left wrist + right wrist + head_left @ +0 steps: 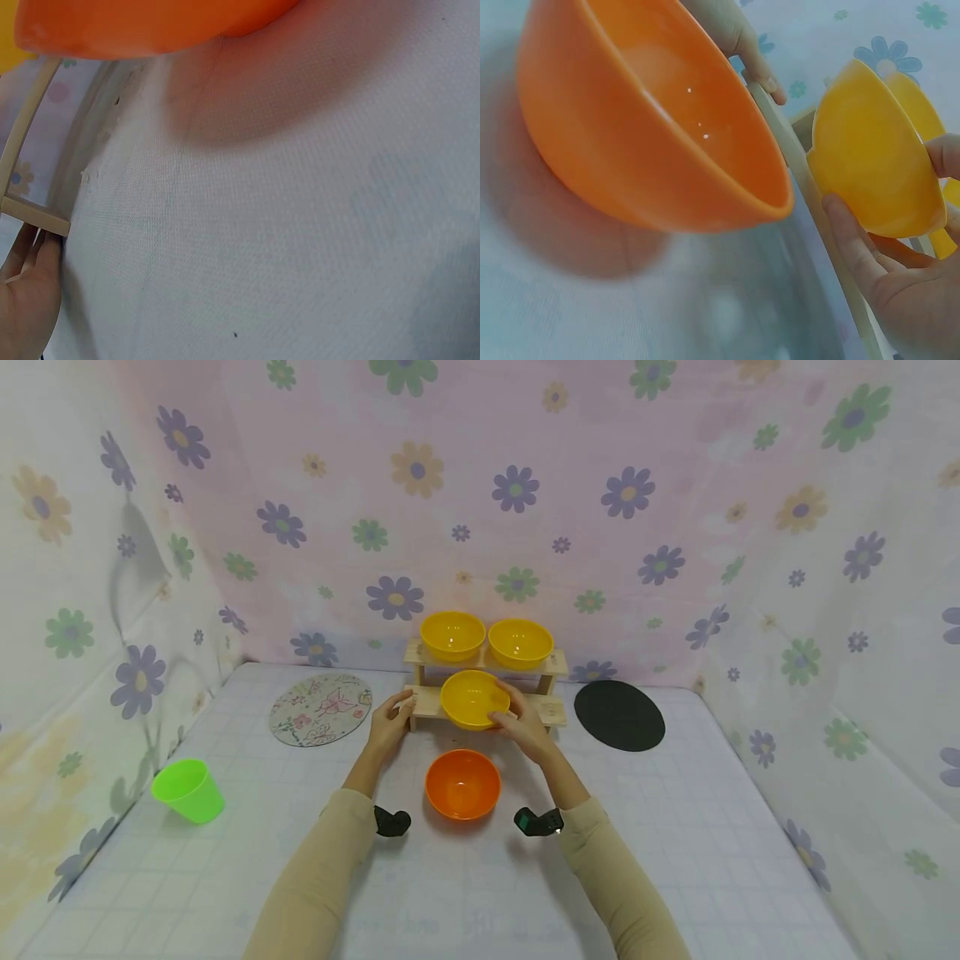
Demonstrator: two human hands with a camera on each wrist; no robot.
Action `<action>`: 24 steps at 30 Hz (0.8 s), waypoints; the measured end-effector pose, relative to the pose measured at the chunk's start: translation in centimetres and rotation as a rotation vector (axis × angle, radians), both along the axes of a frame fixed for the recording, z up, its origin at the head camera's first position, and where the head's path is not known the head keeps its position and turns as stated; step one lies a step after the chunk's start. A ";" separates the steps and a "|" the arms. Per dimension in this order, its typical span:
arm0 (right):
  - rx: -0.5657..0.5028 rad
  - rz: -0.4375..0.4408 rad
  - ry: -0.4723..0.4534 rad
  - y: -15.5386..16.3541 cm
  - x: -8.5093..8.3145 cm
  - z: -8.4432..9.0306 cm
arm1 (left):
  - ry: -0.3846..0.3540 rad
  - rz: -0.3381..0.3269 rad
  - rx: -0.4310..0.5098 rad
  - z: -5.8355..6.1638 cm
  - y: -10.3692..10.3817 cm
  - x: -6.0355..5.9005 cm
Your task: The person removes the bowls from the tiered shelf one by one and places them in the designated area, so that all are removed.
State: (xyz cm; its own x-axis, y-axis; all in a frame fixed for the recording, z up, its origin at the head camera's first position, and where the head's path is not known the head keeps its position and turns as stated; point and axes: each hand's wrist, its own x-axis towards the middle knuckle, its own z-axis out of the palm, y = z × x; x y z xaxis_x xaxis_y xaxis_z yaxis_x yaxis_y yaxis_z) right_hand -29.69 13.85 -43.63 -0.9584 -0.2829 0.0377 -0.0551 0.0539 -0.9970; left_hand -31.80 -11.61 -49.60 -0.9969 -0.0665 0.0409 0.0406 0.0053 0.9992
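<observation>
A wooden two-tier shelf (557, 713) stands at the back middle of the table. My right hand (527, 728) grips a yellow bowl (471, 697) at the lower tier, thumb on its near side and fingers at its rim; the right wrist view shows the bowl (874, 165) tilted in that hand (900, 285). My left hand (387, 727) holds the left end of the lower board, with the fingers (30, 285) against the wood (34, 214). An orange bowl (462, 783) (652, 120) sits upright on the table between my wrists, just in front of the shelf.
Two more yellow bowls (452, 635) (521, 643) sit on the top tier. A round floral mat (321, 708) lies left of the shelf, a round black mat (618, 714) right of it. A green cup (189, 790) leans at the near left. Flowered cloth walls enclose three sides.
</observation>
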 end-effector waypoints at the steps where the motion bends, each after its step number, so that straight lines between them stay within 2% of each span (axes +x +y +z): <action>1: 0.000 -0.007 -0.004 0.1 0.0 0.0 | 0.039 -0.010 0.028 -0.5 -0.1 -0.3; 5: 0.015 -0.019 0.004 0.7 0.2 -0.1 | 0.074 -0.009 0.051 -0.8 -0.2 -0.4; 7: 0.022 -0.017 0.014 1.0 0.4 0.0 | 0.056 -0.003 0.044 -0.6 -0.1 -0.3; 9: 0.029 -0.012 0.022 1.3 0.6 0.0 | 0.000 0.010 0.009 0.0 0.1 0.0; 13: 0.043 0.007 0.025 1.9 1.1 0.1 | -0.056 0.005 -0.008 0.4 0.2 0.2; 18: 0.055 0.034 0.018 2.7 1.5 0.1 | -0.067 0.000 0.000 0.6 0.2 0.2; 24: 0.075 0.008 0.017 3.6 2.0 0.1 | -0.060 -0.003 0.001 0.6 0.2 0.2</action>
State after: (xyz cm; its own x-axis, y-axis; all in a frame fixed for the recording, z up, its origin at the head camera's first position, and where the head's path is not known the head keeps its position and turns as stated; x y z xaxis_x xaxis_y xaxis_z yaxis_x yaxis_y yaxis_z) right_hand -27.67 17.50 -43.54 -0.9555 -0.2933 0.0326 -0.0729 0.1274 -0.9892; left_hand -31.61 -11.43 -49.00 -0.9978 -0.0640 -0.0194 -0.0197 0.0039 0.9998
